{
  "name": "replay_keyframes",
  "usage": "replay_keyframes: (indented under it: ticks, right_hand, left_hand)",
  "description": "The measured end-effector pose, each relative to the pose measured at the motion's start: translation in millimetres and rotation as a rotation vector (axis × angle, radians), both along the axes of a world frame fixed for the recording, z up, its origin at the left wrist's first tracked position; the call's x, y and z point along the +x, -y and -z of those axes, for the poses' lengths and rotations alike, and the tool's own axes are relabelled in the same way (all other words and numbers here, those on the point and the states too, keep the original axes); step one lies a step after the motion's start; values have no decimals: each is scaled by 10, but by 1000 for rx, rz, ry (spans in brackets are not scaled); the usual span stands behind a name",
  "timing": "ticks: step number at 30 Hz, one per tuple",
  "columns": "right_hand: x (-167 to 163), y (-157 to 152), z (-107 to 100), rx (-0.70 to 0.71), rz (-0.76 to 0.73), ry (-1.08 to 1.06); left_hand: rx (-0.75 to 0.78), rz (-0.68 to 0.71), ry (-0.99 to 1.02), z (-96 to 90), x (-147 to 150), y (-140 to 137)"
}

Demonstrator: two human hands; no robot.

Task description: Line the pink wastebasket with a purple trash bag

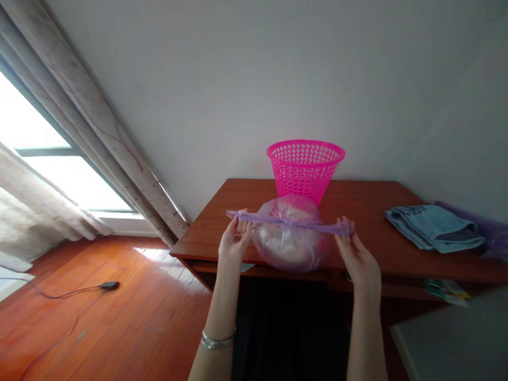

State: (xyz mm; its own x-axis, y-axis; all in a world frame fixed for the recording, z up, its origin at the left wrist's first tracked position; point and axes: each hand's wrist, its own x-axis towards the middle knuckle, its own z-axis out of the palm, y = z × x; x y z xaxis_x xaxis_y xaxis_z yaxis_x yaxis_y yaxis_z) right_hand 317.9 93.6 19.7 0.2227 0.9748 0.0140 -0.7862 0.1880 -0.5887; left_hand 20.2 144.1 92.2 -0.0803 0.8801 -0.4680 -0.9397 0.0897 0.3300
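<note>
Keeping both pulls level should tighten the gather cleanly: the left hand (234, 241) and right hand (359, 259) each grip a stretched end of the purple bag (289, 246), which overlaps the surface's (365, 211) front edge before the pink basket (305, 172); bare room lies either side.

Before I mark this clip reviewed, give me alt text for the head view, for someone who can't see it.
A left hand and right hand hold the outstretched ends of a full, translucent purple bag above a brown desk's front edge. A pink basket stands behind it; a folded blue cloth lies to the right.
</note>
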Motion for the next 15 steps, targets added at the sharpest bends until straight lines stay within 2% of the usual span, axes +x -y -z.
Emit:
replay_keyframes:
  ticks: [5, 9, 12, 15]
  right_hand:
    - [42, -23, 44, -78, -30, -62]
    - [11, -34, 36, -68, -7, -20]
    - [-14, -70, -126, -22, 53, 9]
    - [-35, -168, -478, 86, 124, 109]
  left_hand:
    - [-17, 22, -21, 32, -48, -71]
    - [-39, 23, 25, 5, -25, -84]
    - [22, -10, -5, -118, 39, -95]
    - [184, -34, -92, -352, 149, -117]
